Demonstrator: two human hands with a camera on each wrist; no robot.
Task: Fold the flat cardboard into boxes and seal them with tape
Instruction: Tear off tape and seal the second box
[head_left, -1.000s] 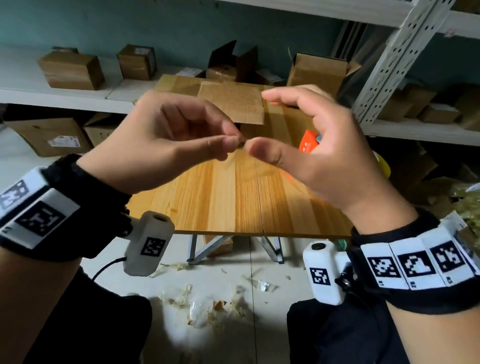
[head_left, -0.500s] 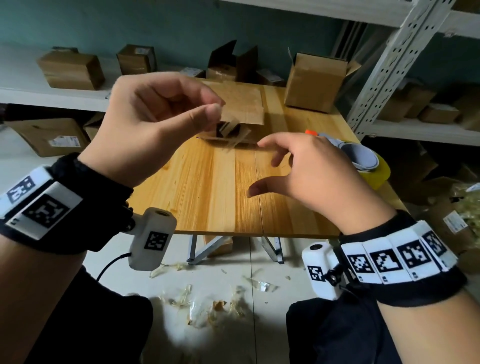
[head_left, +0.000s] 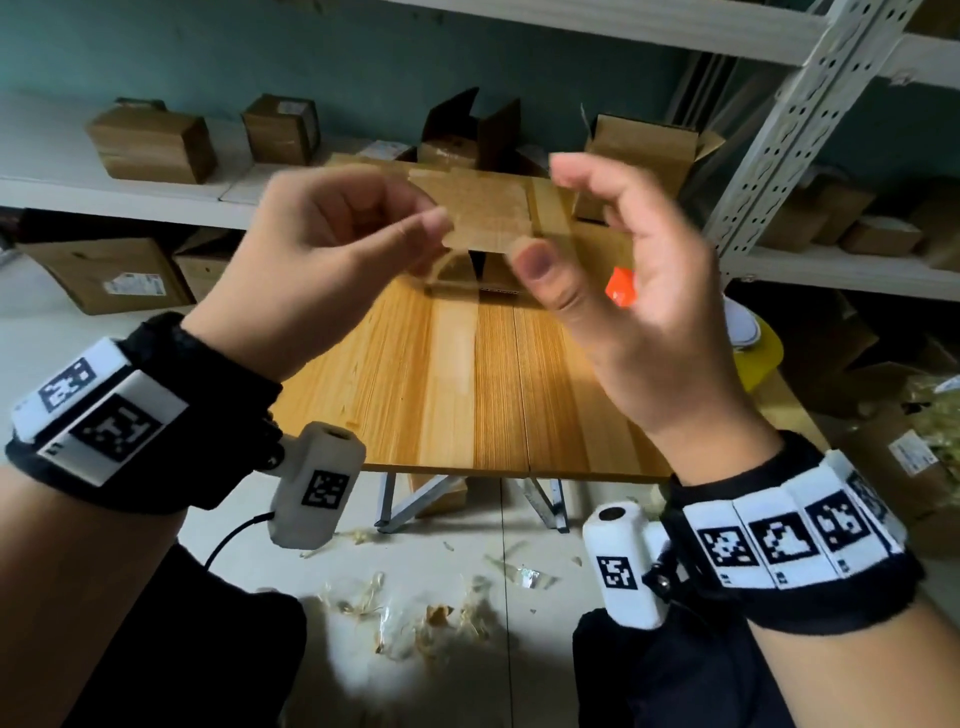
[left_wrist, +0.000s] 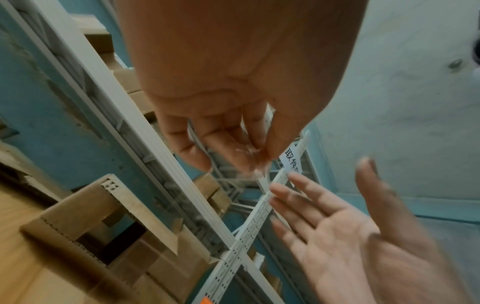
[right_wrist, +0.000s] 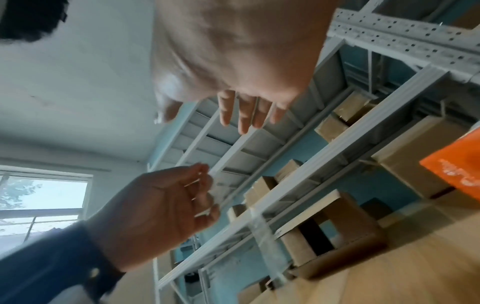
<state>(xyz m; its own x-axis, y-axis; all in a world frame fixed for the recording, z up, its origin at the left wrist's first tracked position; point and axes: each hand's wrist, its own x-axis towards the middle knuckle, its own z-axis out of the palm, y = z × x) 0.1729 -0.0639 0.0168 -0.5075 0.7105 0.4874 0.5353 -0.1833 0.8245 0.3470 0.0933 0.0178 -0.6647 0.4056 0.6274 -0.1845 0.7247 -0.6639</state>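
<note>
**A:** Where is the tape, and who has it?

**B:** A clear strip of tape (head_left: 488, 218) is stretched in the air above the wooden table (head_left: 467, 384). The left hand (head_left: 322, 270) pinches its left end between thumb and curled fingers (left_wrist: 228, 148).

**A:** And the other hand?

**B:** The right hand (head_left: 639, 306) is raised at the strip's right end, fingers (right_wrist: 244, 115) loosely spread and nearly straight. Its thumb tip lies at the strip's lower edge; motion blur makes it impossible to tell whether it touches.

**A:** The box being made?

**B:** A small cardboard box (right_wrist: 330, 230) stands on the table beyond the hands, top flaps partly closed, a dark gap between them. In the right wrist view the tape trails down beside it.

**A:** What surrounds the scene?

**B:** An orange tape dispenser (head_left: 621, 291) lies on the table at right. More cardboard boxes (head_left: 150, 140) fill white metal shelves (head_left: 810, 98) against a teal wall. Scraps litter the floor (head_left: 415, 603) beneath the table.
</note>
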